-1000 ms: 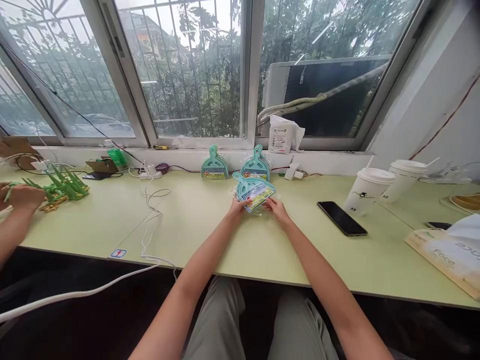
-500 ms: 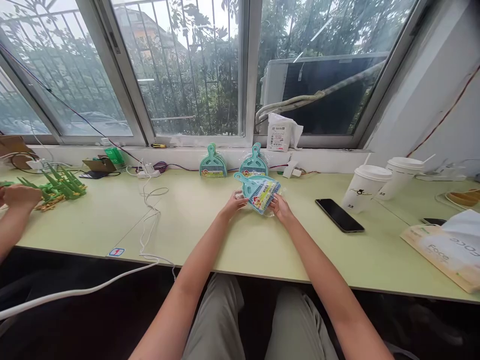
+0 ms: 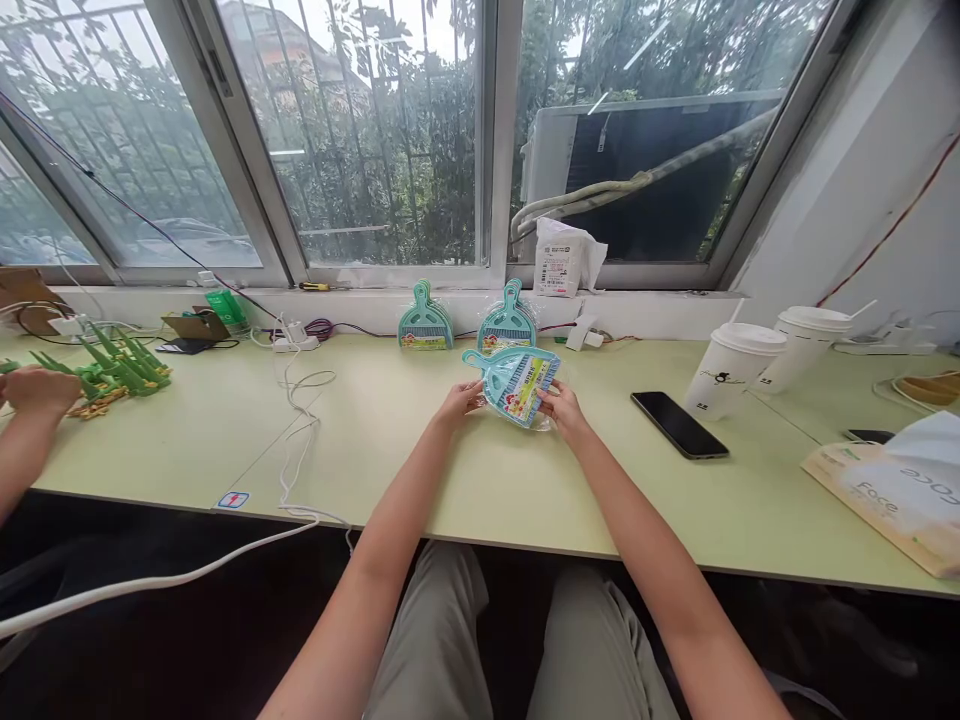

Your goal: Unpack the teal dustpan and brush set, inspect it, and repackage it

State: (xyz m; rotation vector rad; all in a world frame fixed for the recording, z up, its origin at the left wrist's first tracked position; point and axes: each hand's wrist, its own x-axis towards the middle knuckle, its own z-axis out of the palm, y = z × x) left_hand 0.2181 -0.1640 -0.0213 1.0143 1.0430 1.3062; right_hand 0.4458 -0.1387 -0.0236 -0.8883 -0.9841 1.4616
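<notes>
A teal mini dustpan set in clear wrap is held just above the pale green table, tilted with its handle pointing left. My left hand grips its left side near the handle. My right hand grips its lower right edge. Two more wrapped teal dustpan sets lean upright against the sill behind it, one to the left and one right behind the held one.
A black phone and two lidded paper cups lie to the right, with a tissue pack further right. A white cable trails left of my arms. Another person's hand works by green clips at far left.
The held dustpan set has turned and tipped up, its label now facing more to the right. Both hands stayed on it; the view shifted slightly.
</notes>
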